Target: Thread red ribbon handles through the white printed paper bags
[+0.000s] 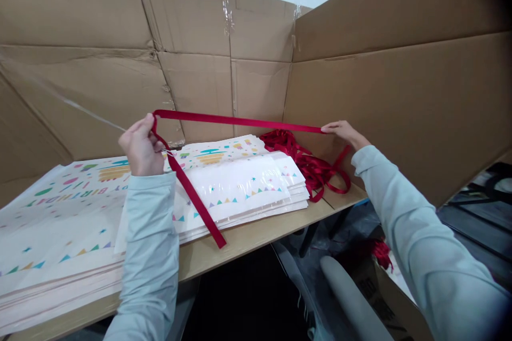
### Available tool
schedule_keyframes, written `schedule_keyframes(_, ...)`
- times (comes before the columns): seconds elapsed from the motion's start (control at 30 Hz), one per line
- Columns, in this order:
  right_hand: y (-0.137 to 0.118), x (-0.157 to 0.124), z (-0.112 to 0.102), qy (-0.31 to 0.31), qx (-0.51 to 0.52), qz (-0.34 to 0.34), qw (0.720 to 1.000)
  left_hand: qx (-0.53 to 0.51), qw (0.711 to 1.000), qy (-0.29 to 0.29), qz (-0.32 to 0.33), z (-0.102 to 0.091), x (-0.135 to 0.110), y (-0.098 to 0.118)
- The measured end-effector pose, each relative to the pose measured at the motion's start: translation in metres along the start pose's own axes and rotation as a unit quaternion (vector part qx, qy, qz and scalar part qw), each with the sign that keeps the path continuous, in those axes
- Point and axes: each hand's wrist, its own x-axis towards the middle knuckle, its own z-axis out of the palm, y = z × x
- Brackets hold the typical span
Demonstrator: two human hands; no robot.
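A red ribbon [240, 120] is stretched taut between my two hands above the table. My left hand [140, 146] is closed in a fist round one end, and the free tail hangs down diagonally over the printed sheets to the table's front edge. My right hand [340, 130] pinches the ribbon at the far right, close to the cardboard wall. Below my right hand lies a loose pile of more red ribbon [308, 162]. Both arms wear pale blue sleeves.
Stacks of flat white sheets printed with coloured birthday patterns [236, 186] cover the wooden table [256, 234]. Taped cardboard walls [200, 64] enclose the back and right side. A grey chair part [352, 298] and a cardboard box sit below the table edge.
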Motion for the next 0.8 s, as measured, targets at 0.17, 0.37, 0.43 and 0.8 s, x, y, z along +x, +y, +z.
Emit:
schedule_keyframes(0.17, -0.014, -0.005, 0.028, -0.013, 0.0, 0.0, 1.0, 0.005, 0.999, 0.036, 0.012, -0.003, -0.001, 0.003)
schedule_keyframes(0.37, -0.029, -0.002, 0.044, 0.002, -0.07, 0.067, 0.995, 0.05, 0.993, -0.079, -0.072, 0.006, 0.001, -0.012)
schedule_keyframes(0.43, -0.036, -0.002, 0.047, -0.012, -0.07, 0.063, 0.995, 0.059, 0.988, -0.11, -0.088, 0.009, 0.003, -0.019)
schedule_keyframes(0.8, -0.251, -0.111, 0.097, -0.091, 0.095, -0.366, 0.921, 0.078, 0.959, -0.226, -0.154, 0.034, -0.019, -0.028)
